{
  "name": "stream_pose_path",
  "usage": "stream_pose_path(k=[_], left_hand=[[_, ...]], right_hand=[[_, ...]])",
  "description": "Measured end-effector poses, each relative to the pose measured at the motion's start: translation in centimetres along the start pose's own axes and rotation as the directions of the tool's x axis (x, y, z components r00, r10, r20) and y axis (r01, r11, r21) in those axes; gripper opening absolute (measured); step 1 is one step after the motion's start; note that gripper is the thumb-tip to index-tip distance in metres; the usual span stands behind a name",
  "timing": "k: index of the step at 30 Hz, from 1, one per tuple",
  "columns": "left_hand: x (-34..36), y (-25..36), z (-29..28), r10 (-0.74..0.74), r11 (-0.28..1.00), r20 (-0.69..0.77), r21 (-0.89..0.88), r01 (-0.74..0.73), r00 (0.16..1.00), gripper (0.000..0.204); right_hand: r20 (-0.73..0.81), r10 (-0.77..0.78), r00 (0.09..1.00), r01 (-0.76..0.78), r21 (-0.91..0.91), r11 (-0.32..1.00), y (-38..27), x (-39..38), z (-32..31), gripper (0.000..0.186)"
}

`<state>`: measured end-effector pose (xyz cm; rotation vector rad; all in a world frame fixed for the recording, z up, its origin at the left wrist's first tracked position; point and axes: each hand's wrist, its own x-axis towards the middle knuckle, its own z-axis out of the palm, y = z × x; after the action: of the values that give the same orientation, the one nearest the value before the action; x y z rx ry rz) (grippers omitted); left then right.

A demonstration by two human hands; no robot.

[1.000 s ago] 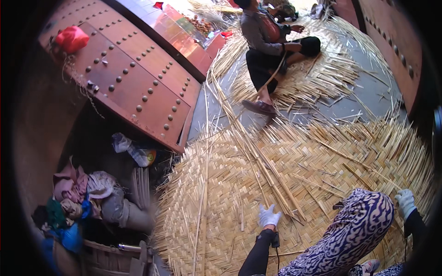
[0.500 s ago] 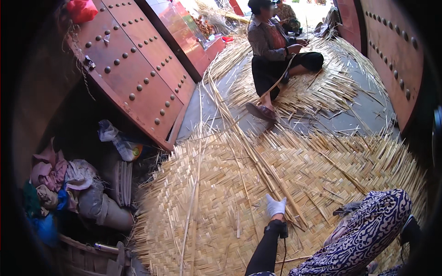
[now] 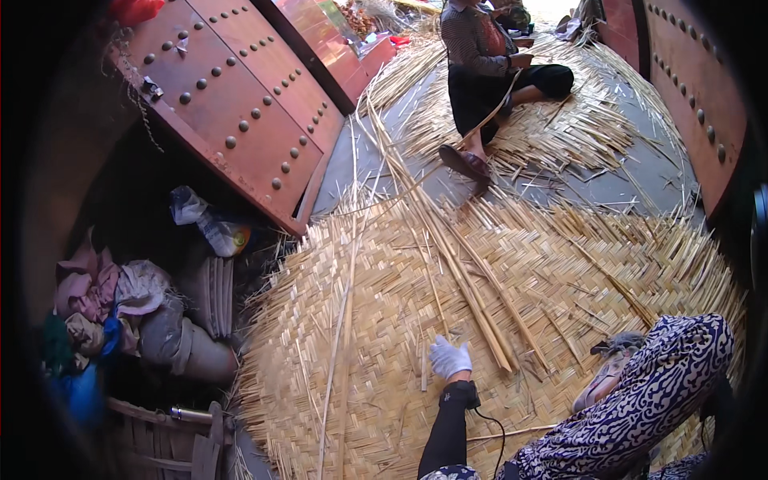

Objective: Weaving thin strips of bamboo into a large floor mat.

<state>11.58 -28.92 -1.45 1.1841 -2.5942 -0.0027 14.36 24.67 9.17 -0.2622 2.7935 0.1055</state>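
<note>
My left hand (image 3: 450, 358), in a white glove with a black band at the wrist, is low over a large woven straw mat (image 3: 368, 320). Its fingers and thumb look apart. The end of a thin reed strip (image 3: 432, 284) lies at its fingertips; no grip on it shows. Right of the hand, a bundle of long loose reeds (image 3: 468, 300) runs across the mat toward the far side. My right hand does not show. My bent leg in blue-and-white patterned cloth (image 3: 640, 392) covers the mat's near right, with a pale shoe (image 3: 600, 382) beside it.
Beyond the mat, another person (image 3: 488, 72) sits on a second woven mat (image 3: 532, 152), holding a reed. A studded red door (image 3: 232, 104) stands at left, another door (image 3: 692, 80) at right. Crumpled cloths (image 3: 88, 296) and a wooden frame (image 3: 160, 444) lie at left.
My left hand has moved left, from beside the reed bundle to the end of the thin strip. The whole view has shifted slightly.
</note>
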Motion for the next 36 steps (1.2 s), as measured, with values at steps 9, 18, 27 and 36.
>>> stream_pose_path(k=[9,18,27,36], left_hand=[[1.9,-6.3,1.1,-0.052,0.935,0.264,-0.327,0.14,0.963,0.028],[3.9,-8.4,-2.8,0.104,-0.027,0.804,-0.586,0.81,0.585,0.027],[2.2,-10.8,0.2,0.155,-0.169,0.783,-0.579,0.798,0.602,0.017],[2.4,-9.3,1.4,0.005,0.296,0.676,-0.705,0.645,0.737,0.023]], right_hand=[[0.01,-0.044,0.999,0.044,-0.004,0.999,-0.8,0.6,-0.3,0.01],[0.032,-0.043,0.999,0.044,-0.049,0.998,-2.3,-0.1,-1.7,0.01],[0.057,-0.076,0.995,0.079,-0.046,0.996,-3.7,0.8,-1.9,0.01],[0.039,-0.025,0.999,0.026,-0.02,0.999,-2.7,0.1,-0.8,0.011]])
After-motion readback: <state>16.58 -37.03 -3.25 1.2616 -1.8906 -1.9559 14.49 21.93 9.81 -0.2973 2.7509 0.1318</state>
